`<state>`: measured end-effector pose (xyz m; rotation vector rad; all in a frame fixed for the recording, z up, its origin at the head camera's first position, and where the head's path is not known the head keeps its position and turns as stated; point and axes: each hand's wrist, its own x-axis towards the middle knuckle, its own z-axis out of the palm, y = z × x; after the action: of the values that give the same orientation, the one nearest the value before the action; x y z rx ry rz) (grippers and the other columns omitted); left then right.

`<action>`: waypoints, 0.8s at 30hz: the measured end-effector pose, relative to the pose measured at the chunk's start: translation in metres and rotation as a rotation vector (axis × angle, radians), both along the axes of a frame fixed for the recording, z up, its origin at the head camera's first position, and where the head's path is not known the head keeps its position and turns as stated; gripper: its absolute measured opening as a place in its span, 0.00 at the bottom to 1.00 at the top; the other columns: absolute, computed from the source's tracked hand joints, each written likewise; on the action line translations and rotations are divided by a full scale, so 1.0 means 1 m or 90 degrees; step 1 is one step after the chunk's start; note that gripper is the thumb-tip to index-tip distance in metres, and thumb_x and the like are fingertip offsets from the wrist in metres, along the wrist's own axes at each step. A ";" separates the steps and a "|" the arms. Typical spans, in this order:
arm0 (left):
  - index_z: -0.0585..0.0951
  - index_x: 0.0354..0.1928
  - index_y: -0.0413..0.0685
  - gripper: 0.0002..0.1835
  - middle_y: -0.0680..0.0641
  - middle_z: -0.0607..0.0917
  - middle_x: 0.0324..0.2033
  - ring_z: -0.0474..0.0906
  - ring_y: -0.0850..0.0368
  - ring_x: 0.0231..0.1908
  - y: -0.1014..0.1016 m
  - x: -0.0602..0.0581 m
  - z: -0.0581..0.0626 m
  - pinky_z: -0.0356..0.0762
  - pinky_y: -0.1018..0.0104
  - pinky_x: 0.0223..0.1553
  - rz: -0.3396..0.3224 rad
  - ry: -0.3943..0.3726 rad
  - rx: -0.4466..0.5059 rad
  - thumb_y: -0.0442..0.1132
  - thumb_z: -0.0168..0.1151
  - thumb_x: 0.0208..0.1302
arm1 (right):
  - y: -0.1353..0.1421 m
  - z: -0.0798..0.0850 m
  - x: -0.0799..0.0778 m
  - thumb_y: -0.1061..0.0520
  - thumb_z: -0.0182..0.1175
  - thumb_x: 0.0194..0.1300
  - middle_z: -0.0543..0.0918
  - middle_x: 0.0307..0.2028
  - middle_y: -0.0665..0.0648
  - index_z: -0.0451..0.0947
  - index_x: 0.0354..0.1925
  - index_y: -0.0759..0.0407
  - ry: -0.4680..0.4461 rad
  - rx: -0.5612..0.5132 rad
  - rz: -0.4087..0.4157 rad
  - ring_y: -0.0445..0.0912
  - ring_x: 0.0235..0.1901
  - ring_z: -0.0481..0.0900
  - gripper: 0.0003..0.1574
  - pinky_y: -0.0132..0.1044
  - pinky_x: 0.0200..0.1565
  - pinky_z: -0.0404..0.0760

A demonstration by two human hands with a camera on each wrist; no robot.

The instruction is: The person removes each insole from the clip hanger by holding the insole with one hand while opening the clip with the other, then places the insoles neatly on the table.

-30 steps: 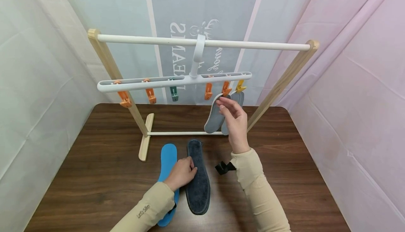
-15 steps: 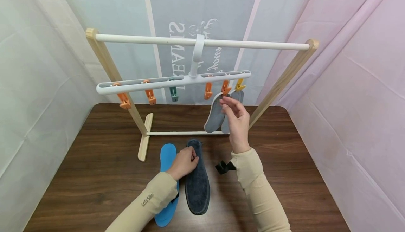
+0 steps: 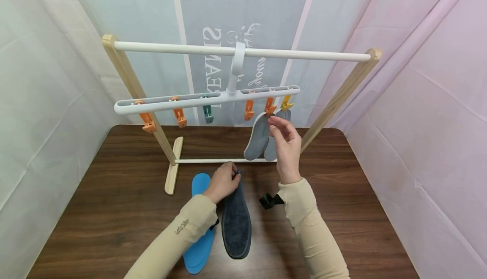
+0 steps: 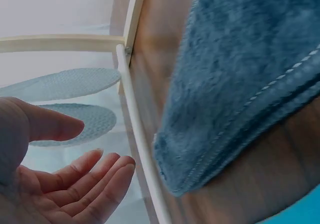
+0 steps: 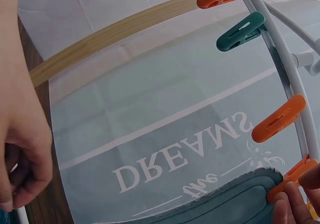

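Observation:
My left hand [image 3: 223, 182] is over the far end of a dark fuzzy insole [image 3: 236, 228] on the table. In the left wrist view its thumb and fingers stand apart with nothing between them. A blue insole [image 3: 199, 251] lies to the left, partly under my left forearm. Two grey insoles [image 3: 255, 137] hang from clips at the hanger's right end, one on an orange clip [image 3: 270, 105], the other on a yellow clip [image 3: 287, 102]. My right hand [image 3: 287, 152] is raised beside them, fingers loosely bent near the orange clip [image 5: 292, 178]; thumb and fingertips are slightly apart.
A white clip hanger [image 3: 171, 103] hooks over the white rod [image 3: 304, 54] of a wooden rack [image 3: 342, 97]. Several other clips, orange [image 3: 180, 112] and green [image 3: 207, 113], hang without insoles. The brown table [image 3: 114, 211] is bordered by pale cloth walls.
My left hand has moved away from me along the dark insole to its far end. The right hand has shifted slightly right, while the grey insoles stay hanging.

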<state>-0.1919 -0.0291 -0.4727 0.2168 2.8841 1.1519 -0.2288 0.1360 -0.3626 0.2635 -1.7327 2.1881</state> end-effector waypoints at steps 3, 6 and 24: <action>0.74 0.50 0.35 0.14 0.38 0.79 0.42 0.78 0.45 0.39 0.001 -0.005 0.003 0.75 0.56 0.36 0.002 0.002 0.011 0.37 0.57 0.68 | 0.000 -0.001 0.000 0.65 0.56 0.67 0.83 0.42 0.49 0.78 0.49 0.69 -0.001 -0.002 -0.002 0.45 0.46 0.79 0.13 0.33 0.44 0.77; 0.72 0.55 0.34 0.18 0.35 0.78 0.46 0.78 0.43 0.43 0.003 -0.009 0.007 0.75 0.56 0.40 0.002 0.000 0.025 0.38 0.56 0.69 | 0.001 -0.002 -0.001 0.65 0.56 0.67 0.83 0.42 0.49 0.78 0.49 0.69 0.000 -0.002 -0.004 0.45 0.47 0.79 0.13 0.33 0.44 0.77; 0.68 0.61 0.35 0.20 0.36 0.75 0.53 0.75 0.44 0.45 0.029 -0.041 0.030 0.73 0.54 0.44 0.013 0.159 0.124 0.35 0.53 0.71 | 0.004 -0.003 0.000 0.66 0.56 0.67 0.83 0.41 0.49 0.77 0.49 0.70 -0.008 -0.009 -0.004 0.45 0.47 0.79 0.14 0.33 0.44 0.77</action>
<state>-0.2328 0.0000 -0.4423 0.3629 2.9848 1.5119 -0.2289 0.1399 -0.3653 0.2420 -1.7215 2.2016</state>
